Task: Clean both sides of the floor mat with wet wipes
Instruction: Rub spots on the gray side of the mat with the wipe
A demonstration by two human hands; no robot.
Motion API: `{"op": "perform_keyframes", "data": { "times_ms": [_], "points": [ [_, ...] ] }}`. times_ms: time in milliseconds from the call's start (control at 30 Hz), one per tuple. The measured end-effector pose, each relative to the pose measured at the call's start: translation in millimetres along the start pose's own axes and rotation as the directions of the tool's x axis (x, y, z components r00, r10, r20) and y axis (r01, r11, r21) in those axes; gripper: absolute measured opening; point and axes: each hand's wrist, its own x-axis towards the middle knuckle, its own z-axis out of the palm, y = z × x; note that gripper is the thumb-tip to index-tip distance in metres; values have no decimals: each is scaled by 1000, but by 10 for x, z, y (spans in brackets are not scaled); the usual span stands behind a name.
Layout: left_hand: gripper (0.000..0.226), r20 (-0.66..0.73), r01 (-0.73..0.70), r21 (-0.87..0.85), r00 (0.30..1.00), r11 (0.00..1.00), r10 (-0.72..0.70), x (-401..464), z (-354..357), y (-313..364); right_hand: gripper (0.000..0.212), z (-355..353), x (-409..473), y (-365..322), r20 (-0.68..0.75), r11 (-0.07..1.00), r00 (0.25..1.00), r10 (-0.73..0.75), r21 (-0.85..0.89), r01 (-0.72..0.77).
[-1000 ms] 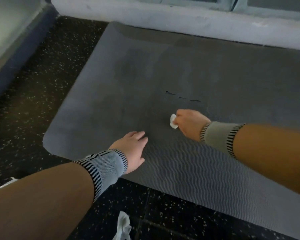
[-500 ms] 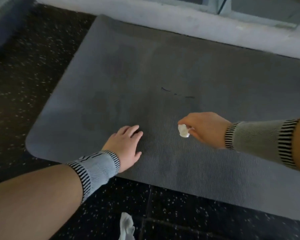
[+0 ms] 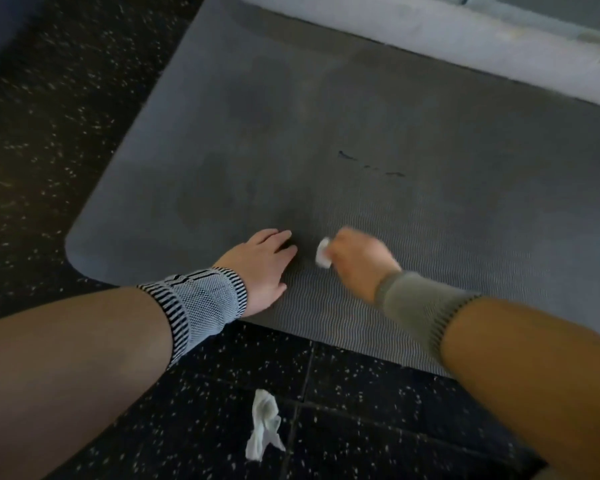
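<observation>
A grey ribbed floor mat (image 3: pixel 378 126) lies flat on the dark speckled floor. My left hand (image 3: pixel 262 268) rests flat on the mat near its front edge, fingers straight. Just to its right, my right hand (image 3: pixel 355 259) grips a small wadded white wet wipe (image 3: pixel 323 252) against the mat surface; this hand is blurred. A short dark mark (image 3: pixel 371 164) shows on the mat beyond both hands.
A crumpled used white wipe (image 3: pixel 264 424) lies on the speckled floor (image 3: pixel 49 116) in front of the mat, between my forearms. A pale concrete ledge (image 3: pixel 430 26) borders the mat's far edge.
My right hand with the wipe has drawn back toward me and leftward, ending close beside my left hand. My left hand stays pressed on the mat. The view shifted.
</observation>
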Motion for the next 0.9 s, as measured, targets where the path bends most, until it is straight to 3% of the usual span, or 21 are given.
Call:
{"op": "perform_keyframes", "data": {
  "times_ms": [67, 100, 200, 267, 333, 433, 467, 600, 667, 800, 900],
  "points": [
    [65, -5, -22, 34, 1000, 999, 22, -102, 32, 9, 24, 16, 87, -47, -114, 984, 979, 170, 80, -162],
    [64, -3, -32, 45, 999, 998, 32, -169, 57, 17, 24, 98, 16, -165, -110, 989, 985, 131, 80, -123],
    [58, -11, -62, 28, 998, 998, 62, -351, 120, 29, 25, 303, -474, -576, 53, 973, 981, -186, 152, 176],
    [56, -9, -78, 3, 997, 997, 78, -406, 143, 58, 26, 267, -419, -486, 107, 963, 964, -245, 141, 229],
    [57, -6, -107, 7, 994, 994, 107, -411, 168, 104, 25, 170, -142, -331, 41, 987, 990, -138, 92, 134],
    [59, 22, -119, 36, 993, 992, 118, -413, 175, 131, 20, 191, -25, -343, -132, 972, 983, 131, 210, -101],
    [58, 24, -117, 29, 993, 993, 116, -412, 161, 132, 18, 256, -135, -440, -132, 974, 985, 107, 211, -77],
    [57, 35, -124, 34, 992, 992, 122, -417, 131, 149, 25, 418, -675, -718, 42, 954, 976, -214, 224, 200],
    [58, 38, -124, 39, 992, 992, 122, -406, 133, 154, 26, 341, -522, -525, 34, 965, 978, -207, 171, 198],
    [57, 62, -190, 65, 981, 980, 186, -432, 139, 139, 22, 307, -369, -298, -101, 981, 993, 63, 190, -43],
    [56, 72, -243, 63, 969, 968, 238, -482, 155, 193, 24, 383, -776, -552, 6, 975, 993, -114, 193, 111]
  ]
}}
